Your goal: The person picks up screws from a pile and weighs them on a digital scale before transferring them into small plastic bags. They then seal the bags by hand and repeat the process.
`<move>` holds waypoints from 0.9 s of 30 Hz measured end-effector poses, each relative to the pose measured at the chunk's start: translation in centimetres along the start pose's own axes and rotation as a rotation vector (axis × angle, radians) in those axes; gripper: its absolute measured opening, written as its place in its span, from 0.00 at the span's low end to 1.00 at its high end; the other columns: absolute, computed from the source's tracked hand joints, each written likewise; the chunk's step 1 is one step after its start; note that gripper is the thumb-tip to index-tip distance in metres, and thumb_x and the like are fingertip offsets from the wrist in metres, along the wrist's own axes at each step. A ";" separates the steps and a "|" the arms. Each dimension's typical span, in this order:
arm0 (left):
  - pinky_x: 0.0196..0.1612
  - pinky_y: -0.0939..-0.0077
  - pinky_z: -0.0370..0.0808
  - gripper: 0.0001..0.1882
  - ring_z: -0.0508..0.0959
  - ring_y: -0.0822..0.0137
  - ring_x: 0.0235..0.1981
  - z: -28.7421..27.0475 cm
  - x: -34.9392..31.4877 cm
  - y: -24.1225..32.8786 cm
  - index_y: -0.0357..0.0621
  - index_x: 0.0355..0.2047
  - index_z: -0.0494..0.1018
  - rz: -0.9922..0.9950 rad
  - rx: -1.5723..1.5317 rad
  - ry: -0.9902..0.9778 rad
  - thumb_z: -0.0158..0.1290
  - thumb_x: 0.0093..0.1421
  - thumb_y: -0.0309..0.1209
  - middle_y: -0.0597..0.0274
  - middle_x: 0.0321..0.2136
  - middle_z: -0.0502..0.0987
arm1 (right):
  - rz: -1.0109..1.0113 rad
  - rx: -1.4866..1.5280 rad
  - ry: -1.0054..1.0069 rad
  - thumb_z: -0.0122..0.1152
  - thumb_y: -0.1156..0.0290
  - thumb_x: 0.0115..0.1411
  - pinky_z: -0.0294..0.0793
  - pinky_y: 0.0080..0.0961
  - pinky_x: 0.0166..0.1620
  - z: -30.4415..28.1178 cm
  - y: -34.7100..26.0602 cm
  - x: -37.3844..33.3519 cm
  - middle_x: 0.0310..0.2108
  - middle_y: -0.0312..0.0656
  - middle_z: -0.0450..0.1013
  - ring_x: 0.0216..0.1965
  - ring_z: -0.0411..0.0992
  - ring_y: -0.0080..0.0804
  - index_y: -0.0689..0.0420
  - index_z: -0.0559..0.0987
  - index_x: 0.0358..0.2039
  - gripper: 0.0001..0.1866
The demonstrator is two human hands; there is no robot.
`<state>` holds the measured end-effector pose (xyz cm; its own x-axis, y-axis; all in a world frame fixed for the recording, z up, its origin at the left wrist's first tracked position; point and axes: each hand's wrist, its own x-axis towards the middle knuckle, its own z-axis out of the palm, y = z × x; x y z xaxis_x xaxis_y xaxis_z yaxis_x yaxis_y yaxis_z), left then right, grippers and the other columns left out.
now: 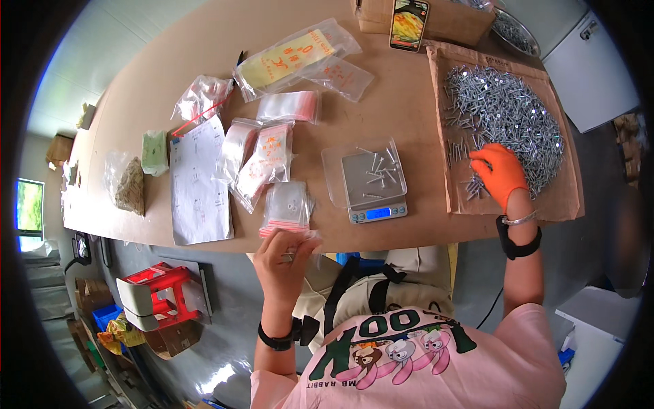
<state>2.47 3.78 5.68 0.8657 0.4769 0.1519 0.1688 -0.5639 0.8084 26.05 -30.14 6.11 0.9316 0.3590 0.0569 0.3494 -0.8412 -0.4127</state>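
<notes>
My right hand, in an orange glove, reaches into the left edge of a big heap of silver screws. Its fingers are curled and pinched at a few loose screws; what is between the fingertips is hidden. The heap lies on an opened brown cardboard box used as a tray. My bare left hand is closed near the table's front edge, gripping a small clear plastic bag. Between the hands stands a small digital scale with a clear tray on it, holding several screws.
Packs of clear zip bags lie left of the scale, with more bags behind. A paper sheet and a stone-like lump are farther left. A phone leans on a carton at the back.
</notes>
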 end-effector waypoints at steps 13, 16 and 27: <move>0.47 0.64 0.75 0.12 0.79 0.61 0.38 0.8 0.5 1.2 0.38 0.27 0.71 0.245 0.131 0.028 0.66 0.49 0.18 0.57 0.31 0.79 | -0.441 -0.030 -0.124 0.69 0.63 0.52 0.69 0.41 0.51 7.3 -13.4 2.5 0.41 0.41 0.72 0.50 0.67 0.44 0.50 0.83 0.29 0.07; 0.46 0.62 0.76 0.14 0.80 0.59 0.36 1.5 0.5 0.9 0.38 0.31 0.69 0.194 -0.010 -0.025 0.65 0.51 0.18 0.55 0.32 0.79 | -0.452 -0.125 -0.088 0.67 0.64 0.53 0.70 0.41 0.49 7.6 -13.5 2.7 0.39 0.41 0.73 0.48 0.68 0.45 0.50 0.83 0.28 0.05; 0.38 0.77 0.69 0.10 0.71 0.70 0.29 3.6 1.4 -1.1 0.40 0.33 0.71 -0.166 -0.128 -0.077 0.63 0.56 0.23 0.63 0.29 0.76 | -0.201 -0.124 0.176 0.64 0.61 0.61 0.70 0.42 0.53 -0.9 -6.4 1.8 0.46 0.51 0.73 0.49 0.70 0.51 0.56 0.75 0.55 0.24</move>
<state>5.22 2.64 2.97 0.8652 0.5006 -0.0291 0.2550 -0.3892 0.8852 25.61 -24.42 9.64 0.8419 0.4565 0.2877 0.5278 -0.8075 -0.2633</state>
